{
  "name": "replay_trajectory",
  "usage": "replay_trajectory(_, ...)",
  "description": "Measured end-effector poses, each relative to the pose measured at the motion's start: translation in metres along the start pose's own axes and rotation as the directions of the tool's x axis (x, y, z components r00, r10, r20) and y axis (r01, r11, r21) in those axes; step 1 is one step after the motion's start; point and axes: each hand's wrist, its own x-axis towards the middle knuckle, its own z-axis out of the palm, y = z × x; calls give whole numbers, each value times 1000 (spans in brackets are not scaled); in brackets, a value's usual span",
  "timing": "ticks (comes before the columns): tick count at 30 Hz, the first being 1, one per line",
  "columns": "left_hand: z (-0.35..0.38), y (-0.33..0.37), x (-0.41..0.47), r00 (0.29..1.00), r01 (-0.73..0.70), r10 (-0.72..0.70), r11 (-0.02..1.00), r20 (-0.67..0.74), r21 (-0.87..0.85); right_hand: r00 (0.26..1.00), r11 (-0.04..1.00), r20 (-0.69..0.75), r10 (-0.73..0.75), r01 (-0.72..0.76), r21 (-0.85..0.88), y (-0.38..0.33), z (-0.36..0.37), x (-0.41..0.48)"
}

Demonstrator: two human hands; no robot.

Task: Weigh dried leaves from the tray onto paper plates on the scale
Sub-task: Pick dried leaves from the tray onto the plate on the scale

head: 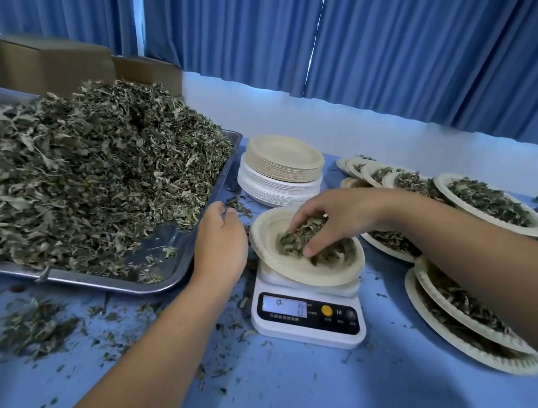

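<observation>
We are working outward from the scale (308,315), which is sitting at centre on the blue table (322,404). Loose leaf crumbs (33,321) are lying at its 7 o'clock. The display is glowing but is too blurred to read.

On the platform a paper plate (265,237) is sitting tilted and overhanging toward 9 o'clock. The right hand (336,218) is reaching in from 3 o'clock, fingers curling round a clump of leaves (293,242) low on the plate. The left hand (221,238) is hovering at 9 o'clock between the plate and the tray (183,268), loosely curled and holding nothing we can see. We cannot tell if it is touching the rim.

Risks, as we are judging them:
- Hand weight on the plate is probably skewing the reading.
- The off-centre plate could tip and dump its leaves.
- The right forearm is crossing over the filled plates (468,324) at 3 o'clock and could brush them.

Farther out at 10 o'clock, the dried leaves (81,165) are heaping above the tray's rim, so a careless grab could scatter more. The empty plate stack (284,158) is waiting at 12 o'clock.
</observation>
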Motion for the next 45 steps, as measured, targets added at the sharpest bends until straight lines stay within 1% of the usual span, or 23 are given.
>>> replay_trajectory(2,-1,4,-1,1000,10,-10,1000,5,-25,1000,998,23,10,-9,-59,-10,-5,-3)
replay_trajectory(3,-2,5,0,1000,18,-18,999,1,-44,1000,994,10,15,-14,-109,-15,-8,-3)
replay_trajectory(5,-4,7,3,1000,22,-23,998,-19,-63,998,977,-65,-8,-6,-215,-26,-14,2)
replay_trajectory(6,-5,8,4,999,19,-21,997,-27,-73,994,972,-107,-33,7,-234,-32,-16,7)
replay_trajectory(8,-5,9,5,1000,16,-18,996,-22,-90,980,980,-180,-91,55,-192,-46,-18,23)
replay_trajectory(10,-5,10,6,1000,23,-24,995,-5,-98,956,981,-236,-173,145,-130,-64,-15,46)
replay_trajectory(11,-4,10,8,1000,28,-29,994,-5,-101,942,972,-252,-224,197,-126,-75,-13,60)
replay_trajectory(14,-5,12,13,999,47,-46,994,7,-98,900,935,-267,-344,303,-183,-108,-4,107)
replay_trajectory(17,-6,12,16,997,73,-70,995,40,-63,877,918,-284,-387,336,-211,-130,3,154)
replay_trajectory(20,-7,12,18,992,120,-114,985,56,-122,896,909,-220,-385,327,-258,-138,8,191)
replay_trajectory(23,-9,14,18,982,179,-161,958,97,-223,932,919,-120,-342,304,-252,-140,11,216)
replay_trajectory(25,-11,16,20,978,207,-191,938,86,-279,941,920,-86,-328,297,-256,-140,13,229)
replay_trajectory(29,-13,19,20,966,257,-253,903,57,-343,947,922,-78,-312,282,-266,-139,17,242)
replay_trajectory(33,-13,21,18,961,273,-271,899,55,-343,945,910,-108,-309,261,-322,-139,16,244)
replay_trajectory(36,-14,22,17,968,246,-248,924,32,-291,929,867,-104,-356,286,-408,-143,20,235)
replay_trajectory(39,-14,24,13,978,208,-205,954,36,-216,880,816,-117,-461,368,-445,-143,24,216)
replay_trajectory(43,-15,27,10,978,211,-207,960,40,-186,834,787,-94,-544,468,-402,-145,27,190)
replay_trajectory(45,-14,27,10,976,219,-216,962,36,-165,809,790,-122,-575,510,-340,-146,27,178)
